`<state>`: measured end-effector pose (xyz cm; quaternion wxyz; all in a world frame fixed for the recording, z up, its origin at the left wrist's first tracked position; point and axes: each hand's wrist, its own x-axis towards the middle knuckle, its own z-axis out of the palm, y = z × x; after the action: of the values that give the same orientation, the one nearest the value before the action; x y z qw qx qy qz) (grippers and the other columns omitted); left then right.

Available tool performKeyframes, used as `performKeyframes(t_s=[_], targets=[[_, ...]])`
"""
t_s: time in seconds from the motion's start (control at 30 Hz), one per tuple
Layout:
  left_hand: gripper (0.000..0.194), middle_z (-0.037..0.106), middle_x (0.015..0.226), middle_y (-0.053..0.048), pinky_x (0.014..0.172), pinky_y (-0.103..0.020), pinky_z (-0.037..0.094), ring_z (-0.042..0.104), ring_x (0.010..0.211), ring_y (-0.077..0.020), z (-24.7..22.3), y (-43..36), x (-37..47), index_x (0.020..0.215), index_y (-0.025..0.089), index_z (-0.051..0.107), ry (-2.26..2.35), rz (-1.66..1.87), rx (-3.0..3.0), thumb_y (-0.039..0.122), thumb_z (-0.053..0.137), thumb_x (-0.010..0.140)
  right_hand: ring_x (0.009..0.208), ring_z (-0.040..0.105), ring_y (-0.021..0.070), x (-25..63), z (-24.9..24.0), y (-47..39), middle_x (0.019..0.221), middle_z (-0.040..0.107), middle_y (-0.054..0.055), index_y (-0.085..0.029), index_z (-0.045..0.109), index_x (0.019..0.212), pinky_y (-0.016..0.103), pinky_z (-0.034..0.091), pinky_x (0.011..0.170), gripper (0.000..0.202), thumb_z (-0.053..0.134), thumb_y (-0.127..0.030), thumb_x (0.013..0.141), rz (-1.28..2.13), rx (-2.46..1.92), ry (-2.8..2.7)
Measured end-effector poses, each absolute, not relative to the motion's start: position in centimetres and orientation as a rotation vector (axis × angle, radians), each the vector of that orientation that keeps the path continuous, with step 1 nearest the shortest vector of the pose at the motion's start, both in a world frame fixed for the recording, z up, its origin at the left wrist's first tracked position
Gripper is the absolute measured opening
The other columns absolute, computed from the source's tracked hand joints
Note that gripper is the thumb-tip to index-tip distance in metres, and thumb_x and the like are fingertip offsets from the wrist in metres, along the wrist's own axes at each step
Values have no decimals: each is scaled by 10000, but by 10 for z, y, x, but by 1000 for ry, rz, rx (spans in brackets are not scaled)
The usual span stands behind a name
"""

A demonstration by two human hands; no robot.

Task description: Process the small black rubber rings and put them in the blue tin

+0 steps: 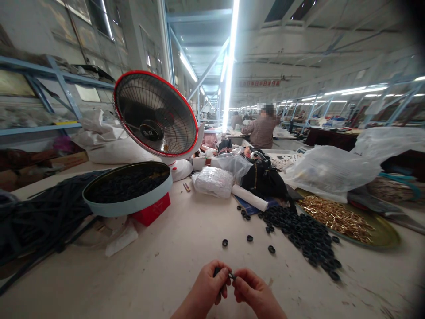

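Low in the middle of the head view, my left hand (210,285) is closed around a small dark strip-like piece (232,275), with some black material showing beside its thumb. The fingertips of my right hand (254,290) pinch the other end of that piece, close to the left fingers. Its exact kind is mostly hidden by the fingers. Just beyond my hands lie a few loose black loops (249,238). To their right a heap of similar black loops (302,235) spreads over the pale tabletop (159,274).
Right of the heap, a round tray (388,237) holds small gold-coloured metal pieces. On the left stand a round tin (133,204) of black pieces, a red box (154,212), black strips (43,221) and a red-rimmed fan-shaped heater (156,115). A person (264,128) works farther back.
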<state>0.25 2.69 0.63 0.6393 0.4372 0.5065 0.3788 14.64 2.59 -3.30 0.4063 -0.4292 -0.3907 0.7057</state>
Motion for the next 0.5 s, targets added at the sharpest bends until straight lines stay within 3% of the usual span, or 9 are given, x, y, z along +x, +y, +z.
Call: performKeyframes(t_s=[0.23,0.5], targets=[[229,520,618,6,470,-206,377,470,479,-74,5,19,5,793,119,546,1296,887,1359,308,418,775,560,449,81,143,-31,24,577,522,-21,-145,583,702,234,362,578,344,653,-468,605,1638,-1092,-1113],[270,578,767,-60,604,-252,419,500,596,-111,21,9,9,848,137,577,1337,772,1747,282,353,815,540,466,89,143,-34,25,555,488,-36,-167,506,678,231,391,548,340,635,-474,612,1536,-1092,-1077]])
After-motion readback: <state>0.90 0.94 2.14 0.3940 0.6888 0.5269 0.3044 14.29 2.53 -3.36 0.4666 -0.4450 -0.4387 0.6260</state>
